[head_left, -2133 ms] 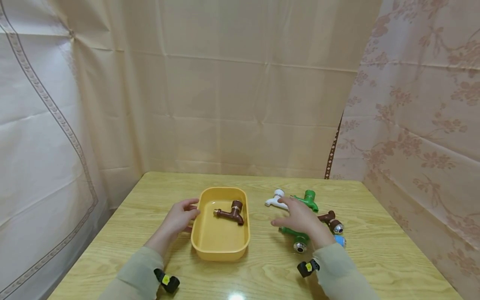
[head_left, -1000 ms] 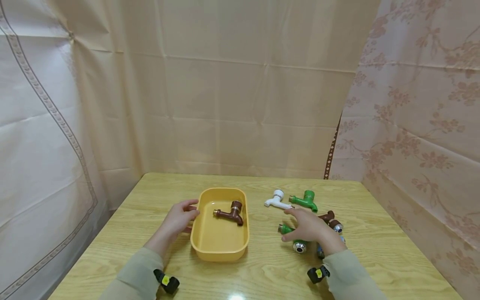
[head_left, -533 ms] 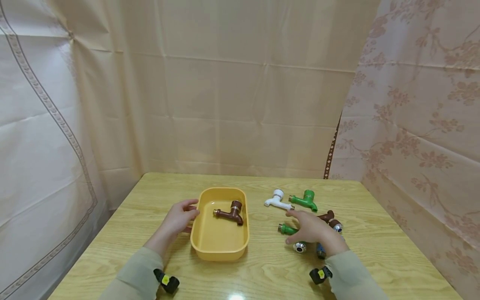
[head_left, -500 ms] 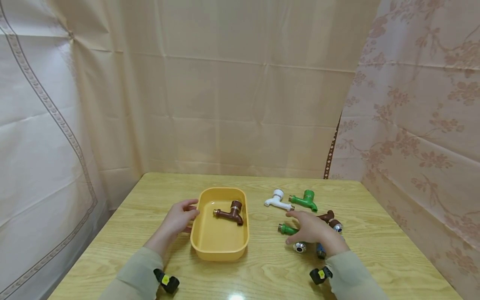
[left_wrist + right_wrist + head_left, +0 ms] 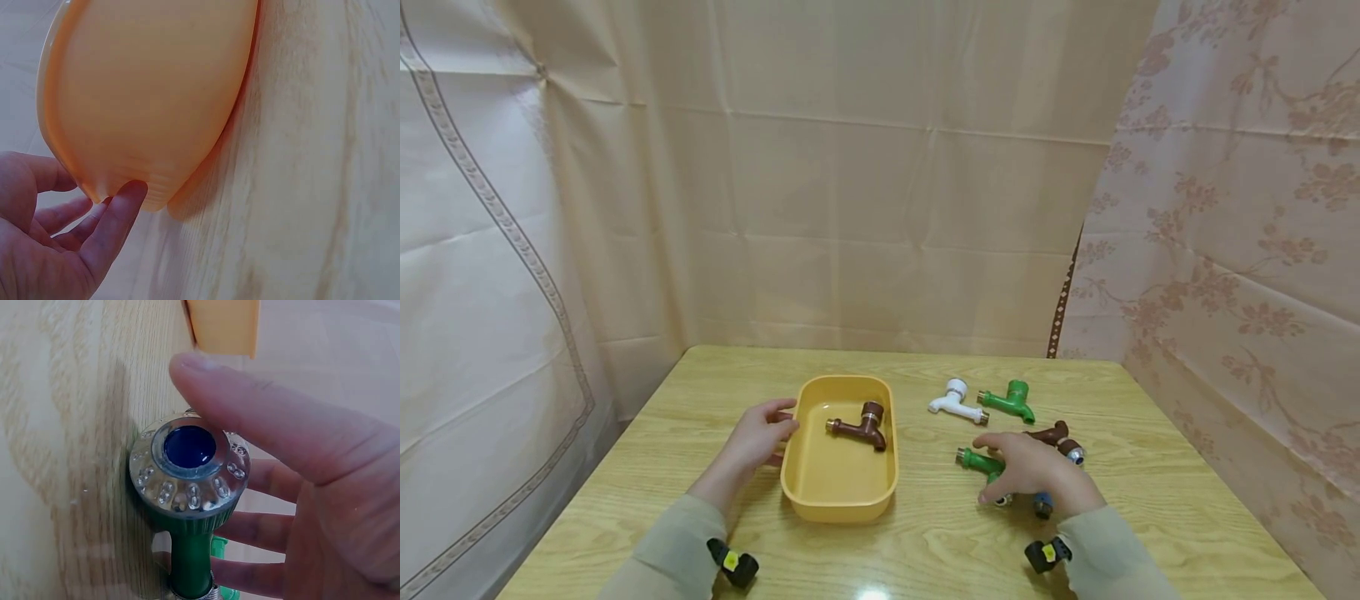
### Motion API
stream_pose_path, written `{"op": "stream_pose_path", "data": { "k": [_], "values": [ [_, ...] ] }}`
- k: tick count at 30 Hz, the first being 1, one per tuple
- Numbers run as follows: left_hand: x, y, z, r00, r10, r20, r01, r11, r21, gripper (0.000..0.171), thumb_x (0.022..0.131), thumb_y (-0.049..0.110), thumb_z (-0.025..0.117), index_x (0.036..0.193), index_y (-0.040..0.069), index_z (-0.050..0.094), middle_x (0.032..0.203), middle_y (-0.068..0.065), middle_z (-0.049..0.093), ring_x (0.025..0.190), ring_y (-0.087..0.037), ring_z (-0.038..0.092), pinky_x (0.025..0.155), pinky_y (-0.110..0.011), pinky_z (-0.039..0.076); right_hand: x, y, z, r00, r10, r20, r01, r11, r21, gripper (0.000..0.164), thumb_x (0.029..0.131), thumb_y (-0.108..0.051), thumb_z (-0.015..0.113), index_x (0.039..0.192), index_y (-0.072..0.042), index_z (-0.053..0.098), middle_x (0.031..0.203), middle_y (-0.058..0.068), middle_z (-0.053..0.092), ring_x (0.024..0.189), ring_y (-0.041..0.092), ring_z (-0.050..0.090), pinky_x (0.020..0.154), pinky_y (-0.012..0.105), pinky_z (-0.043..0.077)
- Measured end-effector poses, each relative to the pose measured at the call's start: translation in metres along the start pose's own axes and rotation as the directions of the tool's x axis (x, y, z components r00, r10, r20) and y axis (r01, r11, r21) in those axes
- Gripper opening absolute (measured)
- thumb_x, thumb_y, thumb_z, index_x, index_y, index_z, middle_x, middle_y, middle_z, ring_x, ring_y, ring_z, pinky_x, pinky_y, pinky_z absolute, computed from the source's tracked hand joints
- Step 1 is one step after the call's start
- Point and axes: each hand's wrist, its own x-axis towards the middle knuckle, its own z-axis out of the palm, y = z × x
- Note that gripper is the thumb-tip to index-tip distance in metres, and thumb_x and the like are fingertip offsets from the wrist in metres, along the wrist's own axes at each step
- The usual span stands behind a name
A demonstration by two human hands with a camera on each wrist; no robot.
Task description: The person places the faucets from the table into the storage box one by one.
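Note:
My left hand (image 5: 758, 435) rests with loosely bent fingers against the left wall of a yellow plastic basin (image 5: 842, 505). In the left wrist view its fingertips touch the end of the basin (image 5: 144, 94). Inside the basin lies a brown tap (image 5: 859, 427). My right hand (image 5: 1036, 467) is spread over a green tap with a silver knob (image 5: 977, 461). From the right wrist, the thumb passes across the silver knob (image 5: 187, 494) and the other fingers stand behind the tap; no firm grip shows. The hand partly hides a blue tap (image 5: 1042, 505).
Behind the right hand lie a white tap (image 5: 957, 402) and a bright green tap (image 5: 1011, 402). Another brown tap (image 5: 1057, 437) with a silver knob lies just past the hand. Curtains (image 5: 880, 208) hang around the wooden table (image 5: 760, 367).
My right hand has moved back from near the white tap, to the right and toward me, and now lowers over the silver-knobbed green tap. The left hand and basin stay put.

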Motion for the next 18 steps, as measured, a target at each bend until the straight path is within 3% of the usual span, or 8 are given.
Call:
{"op": "stream_pose_path", "data": {
  "k": [3, 18],
  "values": [
    [0.0053, -0.0062, -0.0005, 1.0, -0.001, -0.016, 0.002, 1.0, 0.006, 0.046, 0.093, 0.011, 0.056, 0.138, 0.011, 0.047, 0.12, -0.017, 0.051, 0.095, -0.029, 0.057, 0.059, -0.043, 0.057, -0.0005, 0.0016, -0.0003, 1.0, -0.001, 0.019, 0.001, 1.0, -0.009, 0.085, 0.063, -0.04, 0.086, 0.136, -0.018, 0.049, 0.129, 0.011, 0.053, 0.113, 0.029, 0.053, 0.086, 0.051, 0.047],
    [0.0048, -0.0051, 0.0001, 1.0, -0.006, -0.016, 0.006, 1.0, -0.003, 0.045, 0.093, 0.01, 0.056, 0.137, 0.01, 0.047, 0.118, -0.017, 0.052, 0.093, -0.028, 0.057, 0.06, -0.044, 0.057, 0.0004, 0.0044, 0.0014, 1.0, -0.017, 0.017, 0.017, 0.999, -0.032, 0.083, 0.062, -0.033, 0.087, 0.135, -0.018, 0.051, 0.123, 0.005, 0.056, 0.108, 0.026, 0.054, 0.085, 0.05, 0.047]
  ]
}}
